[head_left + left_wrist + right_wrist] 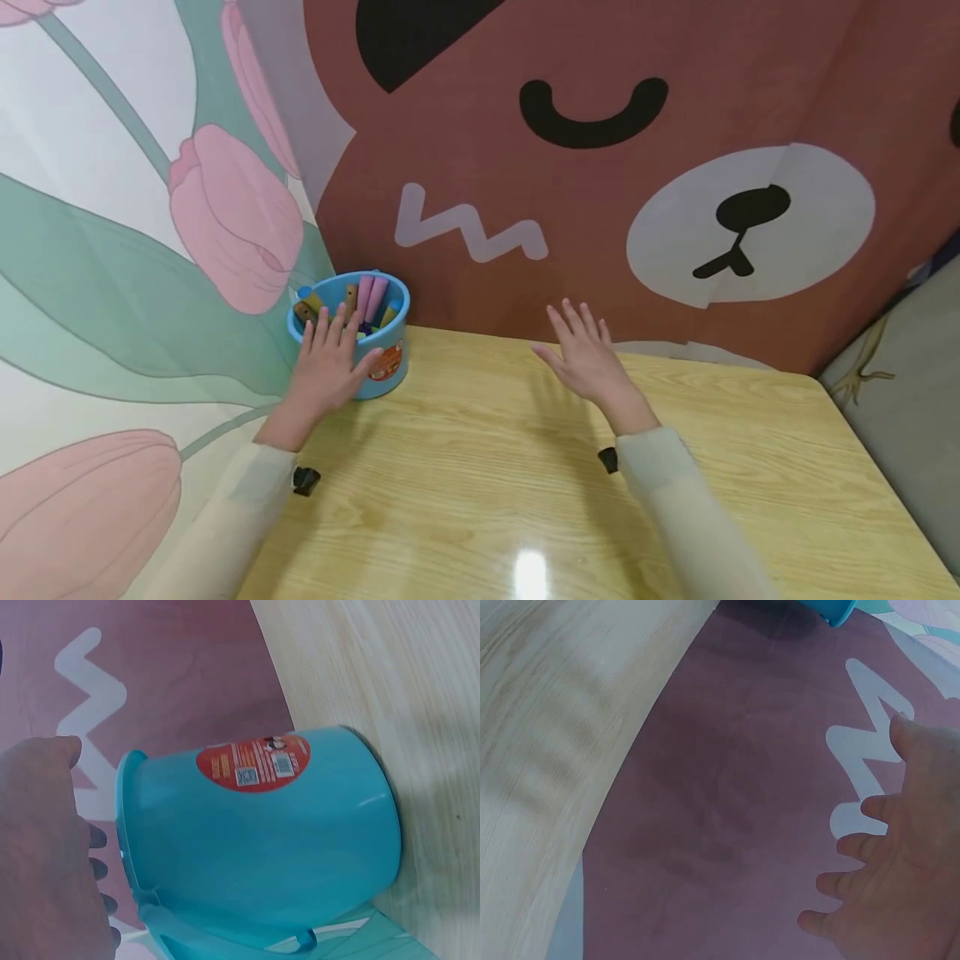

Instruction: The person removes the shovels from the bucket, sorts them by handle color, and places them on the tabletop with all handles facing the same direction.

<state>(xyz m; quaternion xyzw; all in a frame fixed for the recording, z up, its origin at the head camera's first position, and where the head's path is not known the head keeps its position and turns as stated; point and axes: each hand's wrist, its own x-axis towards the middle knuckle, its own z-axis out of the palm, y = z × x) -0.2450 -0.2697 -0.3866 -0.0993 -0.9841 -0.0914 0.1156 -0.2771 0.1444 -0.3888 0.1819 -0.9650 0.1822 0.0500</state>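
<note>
A blue plastic bucket point(390, 367) with a red label stands at the far left corner of the table. Inside it are several handled things, among them pink-purple handles point(371, 298) and brown ones point(303, 313); their lower parts are hidden. My left hand point(326, 367), fingers spread and straight, hovers at the near side of the bucket and overlaps its rim in the head view. In the left wrist view the bucket's side point(262, 832) and folded-down handle show beside that hand. My right hand point(588, 358) is held above the table further right, fingers spread, holding nothing.
The wooden table point(465, 467) ends at a brown curtain with a bear face point(480, 150) behind it. A tulip-patterned cloth point(232, 217) hangs along the left side. Grey fabric point(907, 400) borders the right edge.
</note>
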